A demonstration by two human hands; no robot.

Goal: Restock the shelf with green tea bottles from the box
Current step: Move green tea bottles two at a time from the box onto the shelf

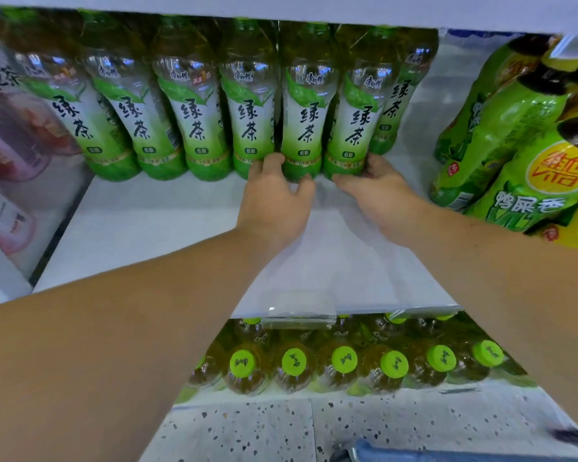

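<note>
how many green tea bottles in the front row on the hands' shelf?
6 upright along the front: four left of the hands, left hand on the fifth, right hand on the sixth. More stand behind, partly hidden.

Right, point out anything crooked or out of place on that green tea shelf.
Nothing spilled or damaged. One green tea bottle sits behind the front row at its right end. Left hand and right hand grip the bases of the two rightmost front bottles.
</note>
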